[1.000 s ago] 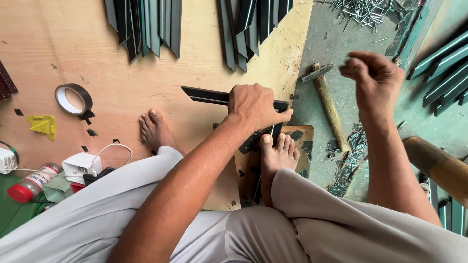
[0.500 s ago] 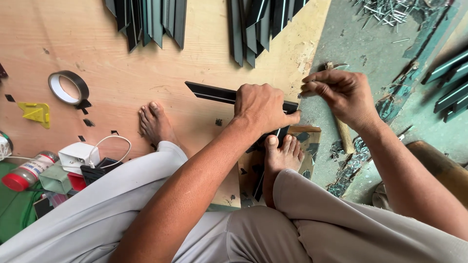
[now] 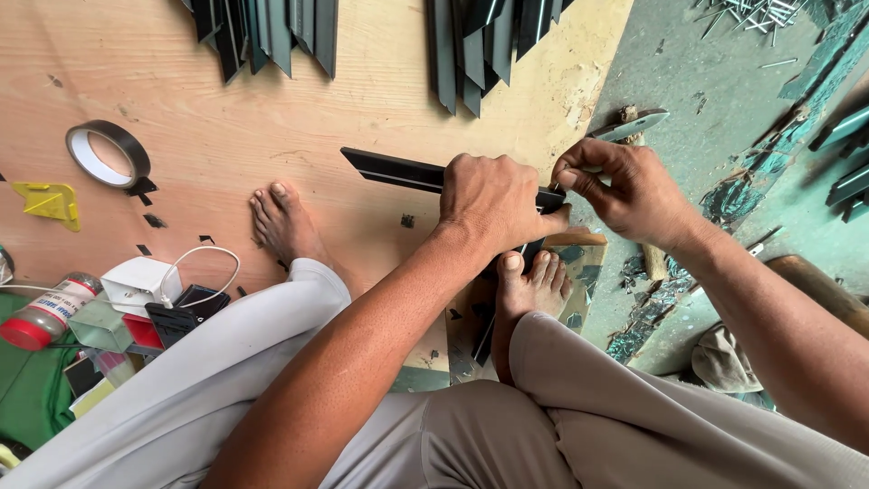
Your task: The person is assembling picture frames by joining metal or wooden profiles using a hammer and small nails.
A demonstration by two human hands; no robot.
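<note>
While the person sits on the plywood floor [image 3: 226, 91], the left hand [image 3: 493, 199] presses down on a long black strip [image 3: 389, 170], fingers curled over it and closed around its right portion. At the strip's right end the right hand [image 3: 625, 190] pinches thumb and forefinger together on something too small to make out (possibly a nail, though I cannot tell). Just beyond that end lies a hammer [image 3: 634, 127] on the green floor. Below the strip, the right foot [image 3: 534, 285] rests on a small wooden block [image 3: 579, 240]; the left foot [image 3: 285, 222] sits below the strip's left end. A tape roll [image 3: 107, 154] lies well left of the strip.
</note>
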